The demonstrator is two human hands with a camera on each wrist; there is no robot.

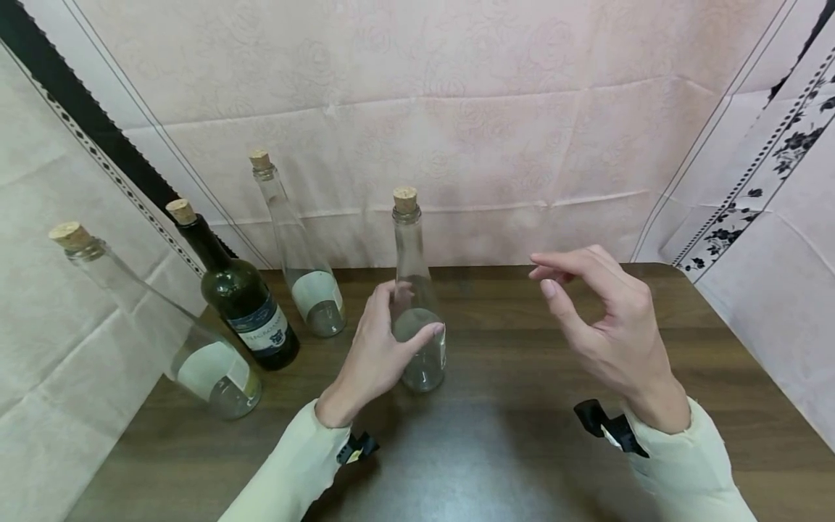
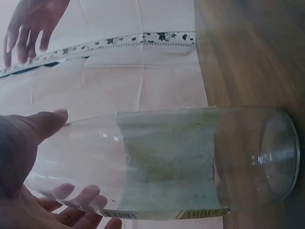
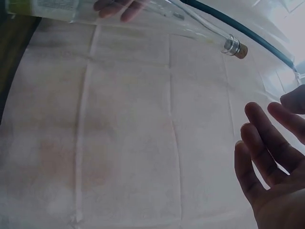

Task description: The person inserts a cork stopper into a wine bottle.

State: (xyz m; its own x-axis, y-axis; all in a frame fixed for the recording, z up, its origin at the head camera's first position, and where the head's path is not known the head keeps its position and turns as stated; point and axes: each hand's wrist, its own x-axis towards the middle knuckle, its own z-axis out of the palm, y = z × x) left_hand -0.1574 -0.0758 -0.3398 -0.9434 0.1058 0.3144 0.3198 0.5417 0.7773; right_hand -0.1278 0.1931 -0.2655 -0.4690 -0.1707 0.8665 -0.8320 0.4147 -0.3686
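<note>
Head view: the left hand (image 1: 378,348) is wrapping thumb and fingers around the lower body of a clear, corked glass bottle (image 1: 417,304), steadying it upright mid-desk on the dark wooden desk (image 1: 522,435). The right hand (image 1: 607,326) is hovering beside it, fingers loosely bent, its grip empty. Three more corked bottles (image 1: 241,297) are standing clustered left, leaving open room on the right.

Left wrist view: thumb (image 2: 45,121) and fingers are bracketing the glass above its label (image 2: 167,162).

Right wrist view: relaxed fingers (image 3: 259,143) are holding nothing.

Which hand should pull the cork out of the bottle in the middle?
Probably the right hand: it hovers free and open near the cork, while the left hand already grips the clear bottle and steadies it.
</note>
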